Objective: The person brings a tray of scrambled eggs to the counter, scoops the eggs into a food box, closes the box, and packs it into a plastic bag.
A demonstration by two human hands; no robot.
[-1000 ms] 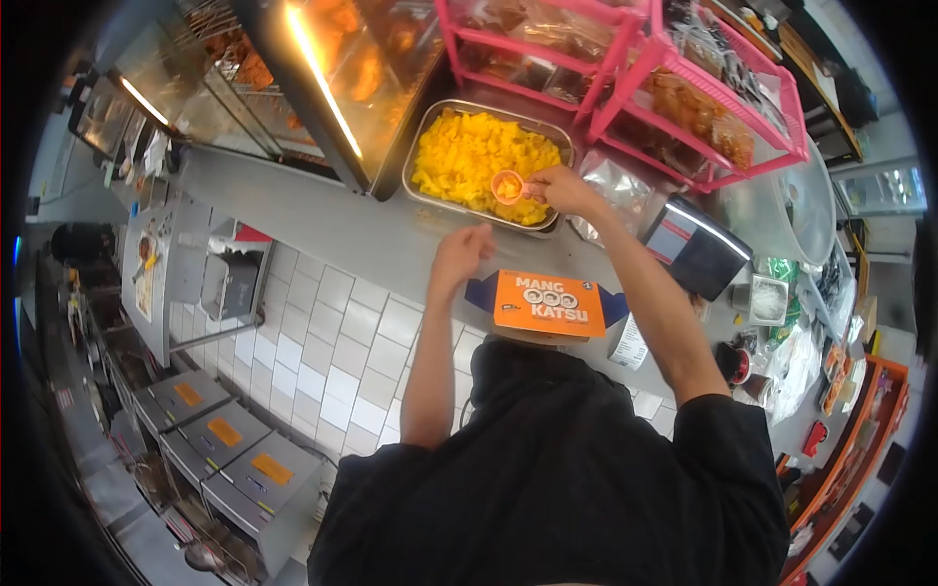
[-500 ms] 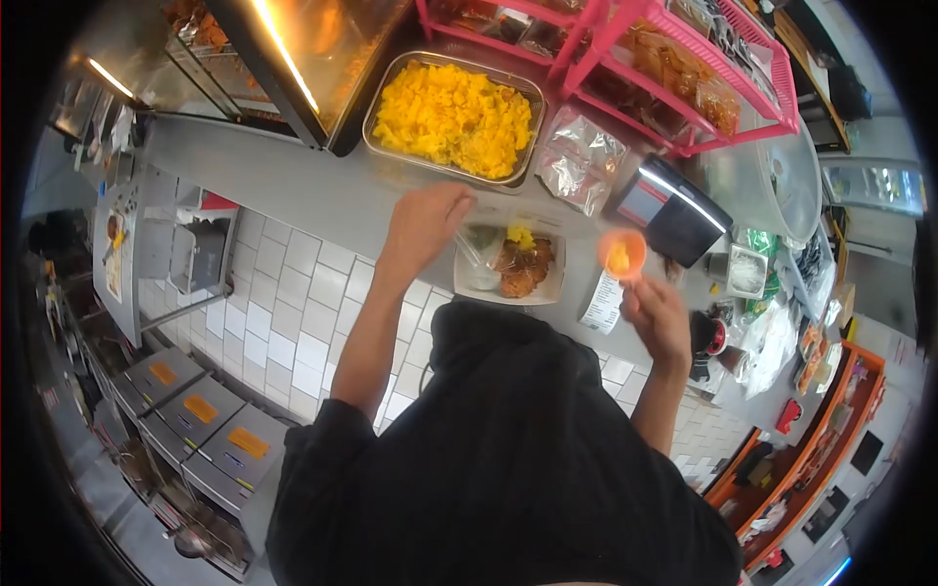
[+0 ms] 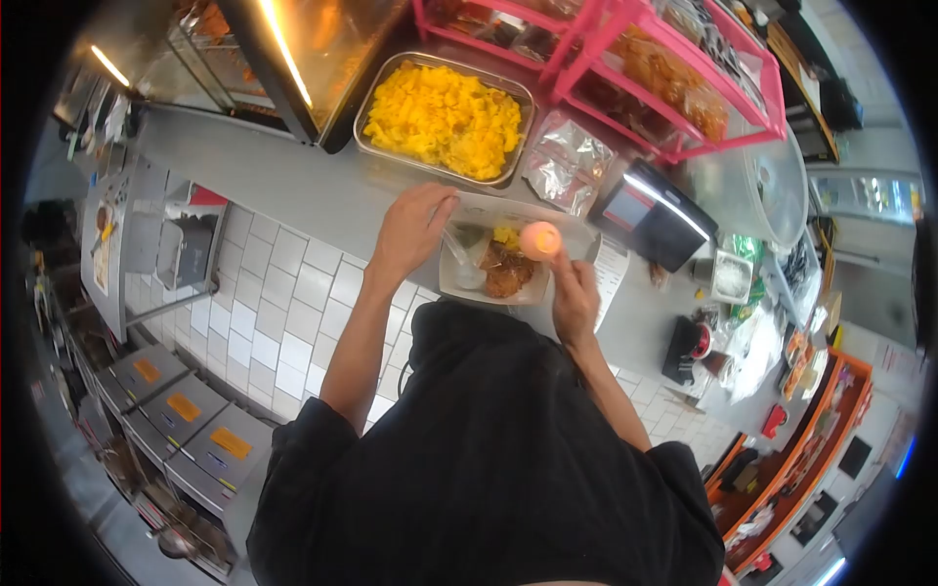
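Observation:
My right hand (image 3: 575,298) grips a small orange scoop (image 3: 535,237), raised above the right part of an open takeaway box (image 3: 547,289); a little yellow shows in the scoop. My left hand (image 3: 410,230) has its fingers closed at the upper left corner of the box, by its raised lid (image 3: 572,227). Inside the box lie a browned piece of fried food (image 3: 508,275), a bit of yellow food (image 3: 505,235) and a clear plastic packet or cup at the left. Behind the box stands a metal tray (image 3: 363,139) heaped with chunky yellow food (image 3: 445,115).
A foil-like packet (image 3: 569,161) lies right of the tray. Farther right are a black screen device (image 3: 657,217), a paper receipt (image 3: 610,273) and a clear round tub (image 3: 787,190). Pink baskets (image 3: 674,151) stand behind. A lit glass food case (image 3: 322,68) borders the left.
My right hand has brought the orange scoop leftward from beside the receipt to over the box. My left hand stays at the box's upper left corner. The view has shifted slightly.

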